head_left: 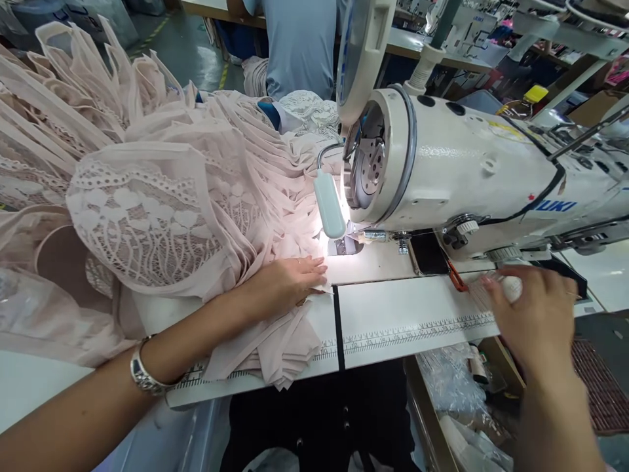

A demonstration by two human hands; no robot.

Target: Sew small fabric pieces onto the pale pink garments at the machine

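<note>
My left hand [289,282] lies with outstretched fingers on pale pink fabric [289,341], just in front of the sewing machine's lit needle area. Layered fabric ends hang over the table's front edge below the wrist. Lace-cupped garments [152,216] are heaped to the left of this hand. On the right, my right hand [538,308] curls its fingers around a small white round-ended object [512,288] above the table edge. Its kind is unclear, and faint blurred streaks show beside it. The white sewing machine [452,151] stands behind both hands.
A small lamp [329,204] hangs by the needle. A dark phone [429,254] and an orange-handled tool [457,278] lie beneath the machine arm. A ruler strip [417,331] runs along the front edge, above an open drawer [427,419] with plastic bags. A person in blue [299,46] is beyond.
</note>
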